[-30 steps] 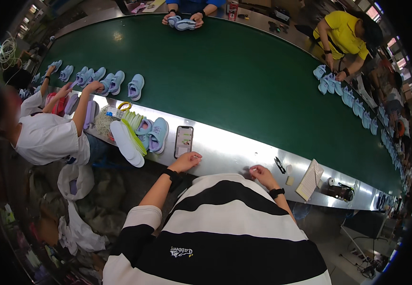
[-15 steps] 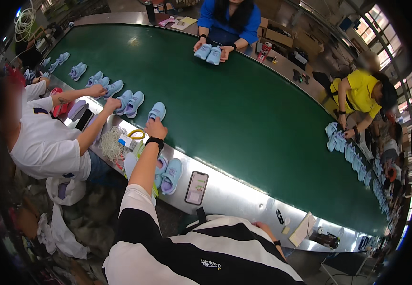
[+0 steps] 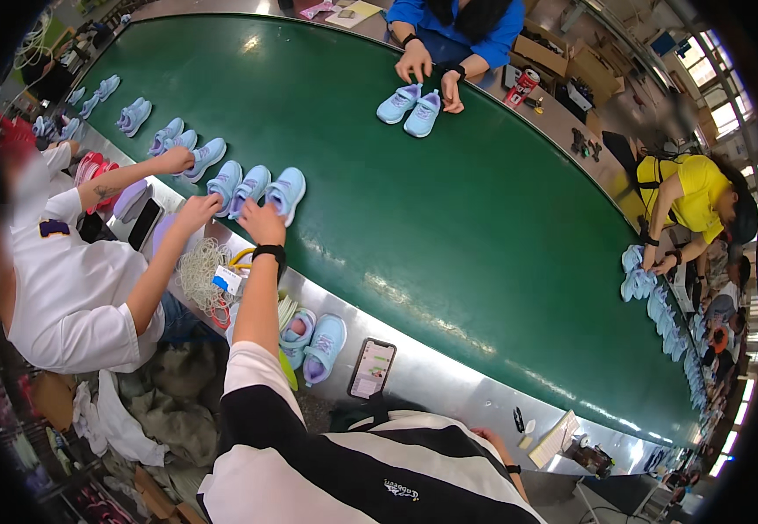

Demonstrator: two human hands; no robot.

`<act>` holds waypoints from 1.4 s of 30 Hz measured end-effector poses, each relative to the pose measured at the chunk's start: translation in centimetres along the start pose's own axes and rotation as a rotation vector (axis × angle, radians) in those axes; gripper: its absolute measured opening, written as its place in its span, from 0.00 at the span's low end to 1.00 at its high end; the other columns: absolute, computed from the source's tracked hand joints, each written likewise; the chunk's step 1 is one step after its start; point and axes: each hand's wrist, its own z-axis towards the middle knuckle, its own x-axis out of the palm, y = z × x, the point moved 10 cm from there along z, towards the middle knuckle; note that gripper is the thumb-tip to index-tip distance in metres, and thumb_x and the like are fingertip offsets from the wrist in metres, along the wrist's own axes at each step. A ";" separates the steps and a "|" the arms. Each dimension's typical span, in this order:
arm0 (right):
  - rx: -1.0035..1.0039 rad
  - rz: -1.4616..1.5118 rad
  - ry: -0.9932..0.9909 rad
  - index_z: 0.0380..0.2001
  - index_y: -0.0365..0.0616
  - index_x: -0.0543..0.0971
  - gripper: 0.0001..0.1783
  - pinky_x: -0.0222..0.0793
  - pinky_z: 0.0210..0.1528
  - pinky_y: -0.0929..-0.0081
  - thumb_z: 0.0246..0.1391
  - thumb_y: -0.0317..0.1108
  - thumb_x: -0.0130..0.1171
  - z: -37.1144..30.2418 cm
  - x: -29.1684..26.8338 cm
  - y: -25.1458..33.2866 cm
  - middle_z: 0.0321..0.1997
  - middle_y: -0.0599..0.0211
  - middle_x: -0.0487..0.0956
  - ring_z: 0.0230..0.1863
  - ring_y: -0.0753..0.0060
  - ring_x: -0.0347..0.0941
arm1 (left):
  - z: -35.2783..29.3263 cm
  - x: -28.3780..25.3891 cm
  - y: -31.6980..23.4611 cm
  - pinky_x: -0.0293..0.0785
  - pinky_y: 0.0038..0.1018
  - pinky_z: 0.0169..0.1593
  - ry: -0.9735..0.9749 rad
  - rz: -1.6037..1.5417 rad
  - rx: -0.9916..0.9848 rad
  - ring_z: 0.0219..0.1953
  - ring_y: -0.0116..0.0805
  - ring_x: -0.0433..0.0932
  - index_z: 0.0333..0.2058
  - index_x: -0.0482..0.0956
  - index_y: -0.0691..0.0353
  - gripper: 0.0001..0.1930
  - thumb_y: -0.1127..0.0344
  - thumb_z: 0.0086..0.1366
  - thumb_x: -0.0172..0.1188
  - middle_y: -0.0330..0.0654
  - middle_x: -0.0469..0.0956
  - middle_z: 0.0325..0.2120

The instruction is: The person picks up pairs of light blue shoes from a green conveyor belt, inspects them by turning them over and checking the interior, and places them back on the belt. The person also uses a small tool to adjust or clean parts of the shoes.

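Observation:
My left hand [image 3: 263, 224] reaches over the near edge of the green belt, its fingers at the heels of two light blue sneakers. They seem closed on the heel of the middle sneaker [image 3: 253, 185], close against the right-hand sneaker [image 3: 287, 190]; the exact grip is partly hidden. Another light blue sneaker [image 3: 224, 182] sits just left, by a co-worker's hand [image 3: 199, 212]. Below my left wrist, a pair of light blue sneakers [image 3: 325, 345] stands on the metal ledge. My right hand [image 3: 485, 434] rests low at the right, mostly covered by my striped shirt, its fingers hidden.
A phone [image 3: 371, 368], a tangle of white cord [image 3: 202, 272] and a notepad [image 3: 555, 438] lie on the metal ledge [image 3: 431, 384]. The green belt [image 3: 414, 227] stretches across. Co-workers handle sneakers at the left, far side and right; a red can [image 3: 522, 88] stands opposite.
My left hand has shifted left from the single sneaker, which now stands beside the other two. The co-worker opposite has set a pair down on the belt and let go. The view has shifted slightly.

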 end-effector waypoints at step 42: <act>-0.592 0.700 -0.043 0.63 0.38 0.61 0.27 0.60 0.60 0.75 0.60 0.29 0.48 -5.5 -4.3 10.2 0.57 0.64 0.70 0.57 0.73 0.66 | -50.2 -11.3 -26.4 0.75 0.40 0.50 1.554 -1.336 0.131 0.56 0.36 0.71 0.66 0.50 0.47 0.27 0.65 0.71 0.45 0.38 0.64 0.60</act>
